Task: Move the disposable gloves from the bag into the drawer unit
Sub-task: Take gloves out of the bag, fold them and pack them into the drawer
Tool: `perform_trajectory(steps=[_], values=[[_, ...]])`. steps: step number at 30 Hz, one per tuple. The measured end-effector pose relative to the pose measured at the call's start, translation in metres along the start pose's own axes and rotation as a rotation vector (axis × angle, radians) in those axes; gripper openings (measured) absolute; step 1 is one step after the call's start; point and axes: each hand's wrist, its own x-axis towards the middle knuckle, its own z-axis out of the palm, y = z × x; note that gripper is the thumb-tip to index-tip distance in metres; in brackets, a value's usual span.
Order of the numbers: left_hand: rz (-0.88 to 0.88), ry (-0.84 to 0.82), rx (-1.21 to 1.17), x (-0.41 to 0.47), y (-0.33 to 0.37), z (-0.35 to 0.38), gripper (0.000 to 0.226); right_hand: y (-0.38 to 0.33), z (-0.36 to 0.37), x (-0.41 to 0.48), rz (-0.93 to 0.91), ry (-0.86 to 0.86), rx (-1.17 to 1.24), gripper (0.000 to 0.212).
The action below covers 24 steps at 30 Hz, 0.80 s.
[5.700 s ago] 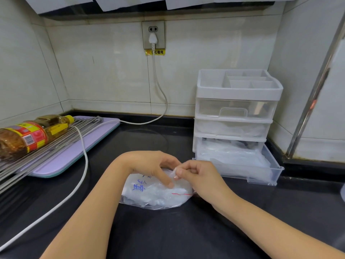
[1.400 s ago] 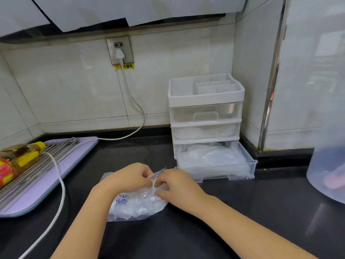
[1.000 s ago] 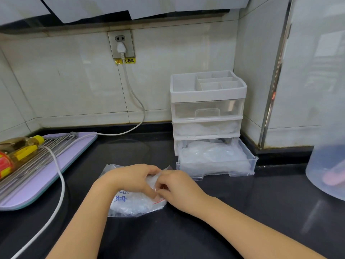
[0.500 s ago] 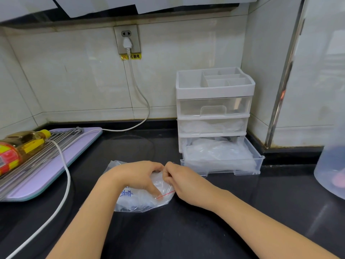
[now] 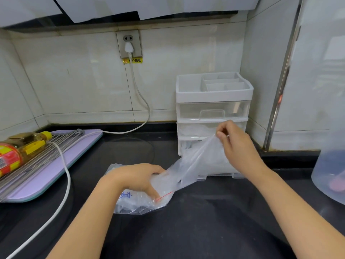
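Observation:
A clear zip bag [image 5: 138, 202] with blue writing and a red line lies on the black counter, holding thin plastic gloves. My left hand [image 5: 136, 179] presses down on the bag and grips its mouth. My right hand [image 5: 235, 143] pinches a clear disposable glove [image 5: 197, 161] and holds it stretched up and to the right, its tail still in the bag. Behind it stands the white drawer unit [image 5: 212, 98]; its bottom drawer [image 5: 220, 176] is pulled out with clear plastic inside, partly hidden by the glove and my hand.
A lilac cutting board [image 5: 56, 165] at the left carries metal skewers and an oil bottle [image 5: 16, 152]. A white cable [image 5: 63, 184] runs from the wall socket [image 5: 128, 43] across the counter. A translucent container [image 5: 330, 172] stands at the right edge.
My right hand has lifted from the bag mouth up and to the right, drawing a glove out toward the drawer unit. My left hand stays on the bag.

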Motion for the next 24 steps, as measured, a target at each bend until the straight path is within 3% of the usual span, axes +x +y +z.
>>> perform_trajectory(steps=[4, 8, 12, 18, 21, 24], values=[[0.063, 0.095, -0.162, 0.001, 0.010, -0.001, 0.071, 0.006, -0.014, 0.001, 0.089, 0.057, 0.172, 0.011], [0.179, 0.322, -0.403, 0.001, 0.031, -0.005, 0.049, 0.001, -0.023, 0.003, 0.131, 0.034, 0.353, 0.013], [0.169, 0.357, -0.654, 0.009, 0.045, -0.007, 0.084, -0.003, -0.028, 0.004, 0.113, 0.030, 0.460, 0.014], [0.159, 0.332, -0.761, 0.027, 0.066, -0.016, 0.071, 0.000, -0.038, 0.007, 0.129, 0.075, 0.594, 0.012], [0.218, 0.302, -0.816, 0.037, 0.076, -0.024, 0.042, 0.006, -0.045, 0.007, 0.144, 0.094, 0.647, 0.016], [0.255, 0.323, -0.858, 0.046, 0.087, -0.032, 0.030, 0.006, -0.048, 0.007, 0.165, 0.094, 0.722, 0.014]])
